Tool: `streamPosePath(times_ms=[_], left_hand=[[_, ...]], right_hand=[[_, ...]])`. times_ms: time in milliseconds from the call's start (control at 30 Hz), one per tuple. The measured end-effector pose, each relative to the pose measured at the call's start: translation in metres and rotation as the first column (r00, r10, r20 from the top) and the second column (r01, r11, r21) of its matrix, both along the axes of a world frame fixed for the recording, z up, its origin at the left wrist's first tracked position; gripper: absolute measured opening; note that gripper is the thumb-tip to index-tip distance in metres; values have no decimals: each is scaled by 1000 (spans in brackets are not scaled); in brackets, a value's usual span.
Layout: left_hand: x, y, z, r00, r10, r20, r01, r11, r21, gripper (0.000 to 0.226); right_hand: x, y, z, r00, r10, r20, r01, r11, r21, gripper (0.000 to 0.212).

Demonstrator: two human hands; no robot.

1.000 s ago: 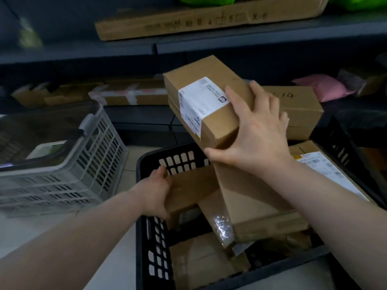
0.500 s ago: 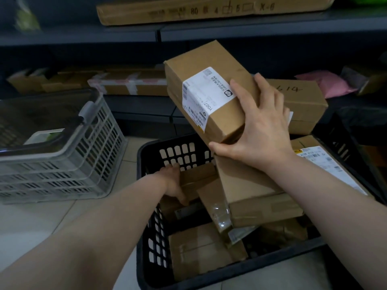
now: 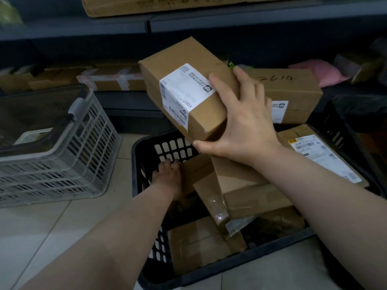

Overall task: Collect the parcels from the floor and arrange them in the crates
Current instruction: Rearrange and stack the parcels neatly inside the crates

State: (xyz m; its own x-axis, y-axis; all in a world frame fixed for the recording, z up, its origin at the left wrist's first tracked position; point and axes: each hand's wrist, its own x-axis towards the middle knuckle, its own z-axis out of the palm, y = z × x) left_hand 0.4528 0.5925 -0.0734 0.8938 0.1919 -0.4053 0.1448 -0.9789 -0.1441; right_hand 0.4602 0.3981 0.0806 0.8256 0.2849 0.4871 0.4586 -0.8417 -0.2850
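The right hand (image 3: 240, 130) is gripping a cardboard box (image 3: 188, 63) at the centre of the frame. Its fingers are spreading across the top face while the thumb is hooking under the near bottom edge. The box is tilting, its far end higher, and a white shipping label (image 3: 184, 95) is wrapping over its top and side. It is hanging above the far side of the black crate (image 3: 146, 140), which is sitting on the tiled floor (image 3: 41, 227) in the lower middle of the frame.

The left hand (image 3: 169, 176) is reaching down inside the black crate at its far left corner. It is lying right beside a brown parcel (image 3: 196, 170), with the fingertips pointing at the slotted wall. I cannot tell whether it is gripping anything.

Further parcels are lying piled in the crate. A large flat carton (image 3: 251, 178) with a white label is leaning across the right side, and a smaller box (image 3: 194, 243) is resting near the front. Behind the pile, a carton marked 2614 (image 3: 293, 88) is sitting in the upper right. A grey slotted crate (image 3: 69, 164) is standing on the floor at the left edge of the frame.
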Motion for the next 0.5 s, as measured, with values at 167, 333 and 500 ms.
streamPosePath(times_ms=[167, 333, 500], left_hand=[[-8, -13, 3, 993, -88, 82, 78, 990, 120, 119], [-33, -24, -9, 912, -399, 97, 352, 881, 315, 67], [-26, -13, -14, 982, 11, -191, -8, 1000, 14, 20]], right_hand=[[-7, -13, -5, 999, -28, 38, 25, 998, 66, 115], [-13, -29, -8, 996, -8, 91, -2, 995, 104, 117], [-14, -31, -9, 996, 0, 90, -9, 996, 94, 118]])
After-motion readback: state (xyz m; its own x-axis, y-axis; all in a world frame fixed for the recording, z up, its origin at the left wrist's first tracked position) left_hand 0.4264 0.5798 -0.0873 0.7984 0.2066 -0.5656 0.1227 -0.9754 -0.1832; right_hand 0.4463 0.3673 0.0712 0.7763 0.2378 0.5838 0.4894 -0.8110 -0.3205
